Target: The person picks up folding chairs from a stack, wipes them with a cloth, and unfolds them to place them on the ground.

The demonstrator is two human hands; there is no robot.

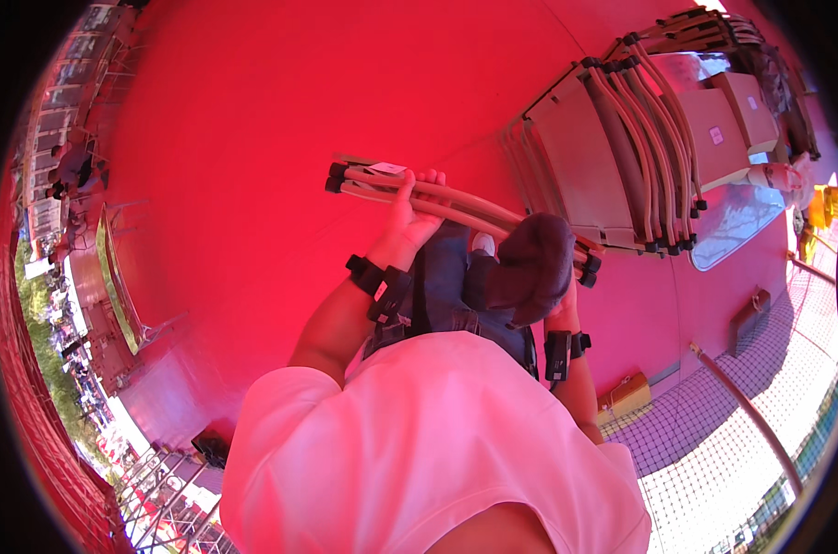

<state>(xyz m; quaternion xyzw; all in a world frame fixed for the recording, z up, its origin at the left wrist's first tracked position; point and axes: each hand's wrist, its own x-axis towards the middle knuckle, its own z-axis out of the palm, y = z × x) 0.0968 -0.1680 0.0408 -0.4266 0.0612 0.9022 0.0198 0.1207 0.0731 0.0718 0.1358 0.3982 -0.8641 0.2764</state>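
Note:
My left hand (419,209) grips the beige metal tubing of a folded folding chair (488,208), with the thumb over a tube. The chair is seen edge-on across my front, its black end caps showing at both ends and a white label near the left one. A dark cloth item (533,270), perhaps a cap, covers part of the chair's right end. My right hand (565,305) is beside that end, mostly hidden behind the cloth, so its grip is not visible. Black devices are strapped on both my wrists.
Several folded chairs (640,152) stand stacked at the right, with cardboard boxes (720,131) behind them. Netting (689,443) and a pole (751,408) edge the lower right. A low table (114,284) stands at the left; people (76,166) are farther off. The floor (266,138) looks red.

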